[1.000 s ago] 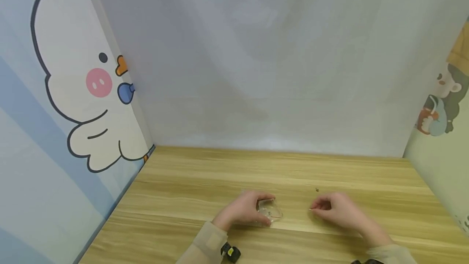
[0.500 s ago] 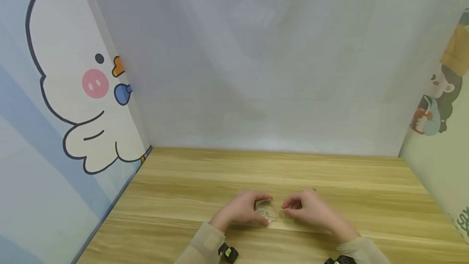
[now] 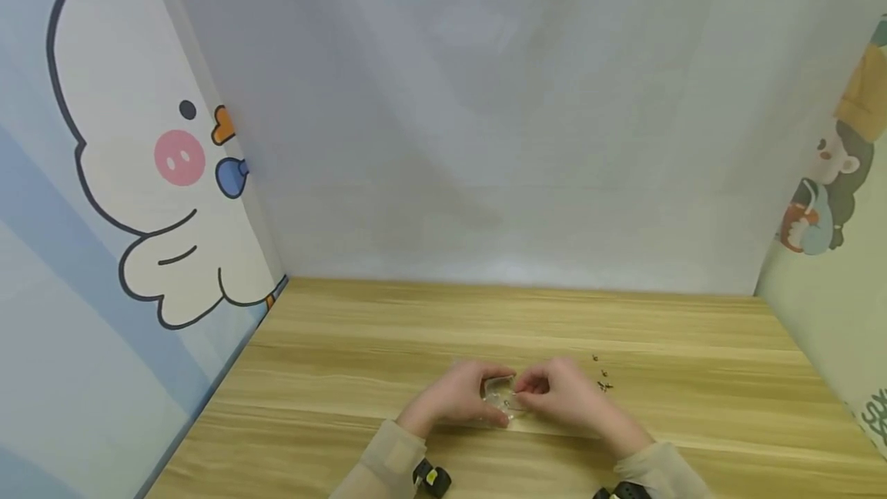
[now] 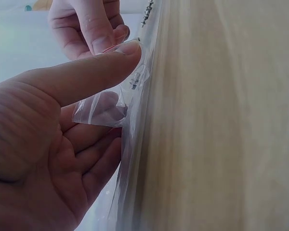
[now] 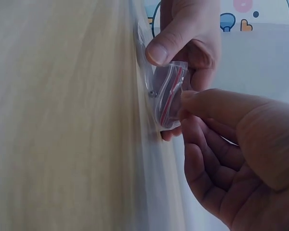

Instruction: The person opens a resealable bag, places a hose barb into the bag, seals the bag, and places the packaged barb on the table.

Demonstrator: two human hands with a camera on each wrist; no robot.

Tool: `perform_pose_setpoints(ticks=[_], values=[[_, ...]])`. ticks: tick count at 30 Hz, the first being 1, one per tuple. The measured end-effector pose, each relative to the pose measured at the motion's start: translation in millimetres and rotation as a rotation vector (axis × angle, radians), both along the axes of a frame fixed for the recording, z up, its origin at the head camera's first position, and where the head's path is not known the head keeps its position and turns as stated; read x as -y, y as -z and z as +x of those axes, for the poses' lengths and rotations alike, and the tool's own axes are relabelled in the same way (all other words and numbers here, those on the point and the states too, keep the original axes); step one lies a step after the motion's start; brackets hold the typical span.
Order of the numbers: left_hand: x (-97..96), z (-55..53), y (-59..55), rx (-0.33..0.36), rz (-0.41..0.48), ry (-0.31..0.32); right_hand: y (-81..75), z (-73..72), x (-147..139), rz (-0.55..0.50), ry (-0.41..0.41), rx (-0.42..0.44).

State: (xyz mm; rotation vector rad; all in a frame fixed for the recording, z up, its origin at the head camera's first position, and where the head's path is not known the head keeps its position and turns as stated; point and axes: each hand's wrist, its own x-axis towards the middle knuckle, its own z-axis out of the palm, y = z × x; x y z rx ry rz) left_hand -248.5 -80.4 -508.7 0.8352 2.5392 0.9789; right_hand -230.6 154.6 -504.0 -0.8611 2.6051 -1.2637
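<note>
My left hand holds a small clear zip bag by its sides, thumb and fingers spreading its mouth. A red strip runs along the bag's opening. Inside the bag lies a small metal screw. My right hand is at the bag's mouth, thumb and index fingertips pinched together. The tiny thing between those fingertips, seemingly another screw, is mostly hidden. Several small metal screws lie on the table just behind the right hand.
The wood-grain table runs back to a pale grey curtain. Printed side panels stand at left, with a white cartoon bird, and at right. Black wrist cameras sit at both cuffs.
My right hand has moved left from beside the loose screws to the bag's mouth, uncovering more screws on the table. My left hand still holds the bag in about the same place.
</note>
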Motion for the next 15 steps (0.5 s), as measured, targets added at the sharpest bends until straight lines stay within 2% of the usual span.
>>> perform_pose_setpoints(ticks=[15], values=[[-0.6,-0.8,0.9,0.02,0.013,-0.002,2.4,2.0,10.0,0.02,0.072,-0.025]])
